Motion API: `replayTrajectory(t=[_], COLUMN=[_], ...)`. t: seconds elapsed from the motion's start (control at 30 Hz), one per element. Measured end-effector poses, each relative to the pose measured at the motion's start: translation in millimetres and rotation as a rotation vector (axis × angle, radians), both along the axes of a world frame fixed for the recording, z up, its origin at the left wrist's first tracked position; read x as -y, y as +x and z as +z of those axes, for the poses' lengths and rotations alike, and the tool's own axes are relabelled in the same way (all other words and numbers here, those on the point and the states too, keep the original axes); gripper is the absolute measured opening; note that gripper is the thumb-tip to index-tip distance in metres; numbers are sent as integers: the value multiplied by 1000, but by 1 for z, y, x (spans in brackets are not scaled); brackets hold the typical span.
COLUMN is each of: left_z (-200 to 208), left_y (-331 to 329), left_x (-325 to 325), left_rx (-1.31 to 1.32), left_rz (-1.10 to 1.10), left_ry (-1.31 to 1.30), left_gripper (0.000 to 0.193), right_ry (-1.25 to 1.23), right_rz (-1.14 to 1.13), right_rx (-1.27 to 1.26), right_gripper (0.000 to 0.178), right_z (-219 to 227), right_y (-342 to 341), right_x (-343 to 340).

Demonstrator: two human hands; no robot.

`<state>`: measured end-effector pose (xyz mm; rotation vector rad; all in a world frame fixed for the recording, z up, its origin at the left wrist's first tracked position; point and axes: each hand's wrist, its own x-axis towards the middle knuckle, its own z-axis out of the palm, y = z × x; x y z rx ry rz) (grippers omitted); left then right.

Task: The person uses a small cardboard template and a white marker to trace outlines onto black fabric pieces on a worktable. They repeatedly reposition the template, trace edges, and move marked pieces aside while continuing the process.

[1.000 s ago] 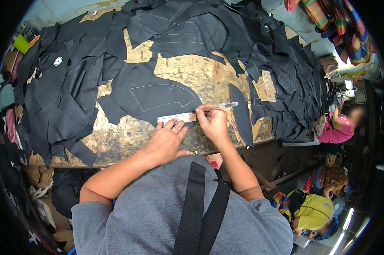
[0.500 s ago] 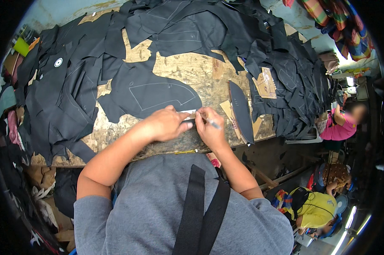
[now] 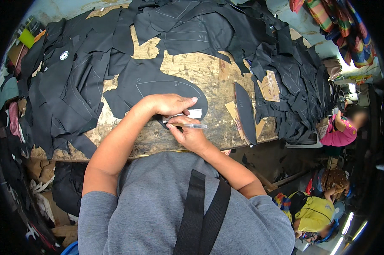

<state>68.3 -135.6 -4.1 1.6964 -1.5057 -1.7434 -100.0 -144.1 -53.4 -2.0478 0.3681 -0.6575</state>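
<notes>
The bench (image 3: 192, 70) is wooden and mostly hidden under black cloth pieces (image 3: 68, 85). A dark cloth piece (image 3: 158, 87) with chalk lines lies in the middle. The left hand (image 3: 166, 104) lies flat on a white strip (image 3: 194, 113), covering most of it; this grip holds nothing. The right hand (image 3: 190, 136) is closed on a pen (image 3: 187, 125), its tip at the strip's edge. Brown card pieces (image 3: 270, 85) lie to the right, partly under cloth.

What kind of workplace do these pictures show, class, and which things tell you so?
Probably a tailoring or garment-cutting workshop: black cut fabric pieces with chalk outlines cover a worn wooden table, and the right hand holds a pen against a white template.
</notes>
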Motion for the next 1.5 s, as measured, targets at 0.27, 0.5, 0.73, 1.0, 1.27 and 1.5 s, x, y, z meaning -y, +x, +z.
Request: replayTrajectory(t=[0.27, 0.5, 0.73, 1.0, 1.27, 1.5], left_z=[2, 3, 2, -23, -23, -16], left_y=[-10, -60, -43, -39, -29, -16], left_x=[-13, -91, -148, -142, -143, -148], left_rx=[161, 582, 443, 456, 552, 344], left_rz=[-83, -114, 84, 473, 436, 709], left_ry=[-212, -576, -484, -713, -691, -686], left_gripper=[70, 57, 43, 37, 35, 20], right_ry=[-472, 327, 66, 81, 56, -636], right_rz=[-361, -209, -101, -91, -158, -518], right_rx=[-311, 27, -105, -39, -114, -257], right_gripper=[7, 6, 9, 7, 8, 15], right_z=[28, 11, -3, -8, 4, 7], right_y=[-50, -25, -3, -4, -9, -3], right_x=[49, 23, 11, 13, 24, 66])
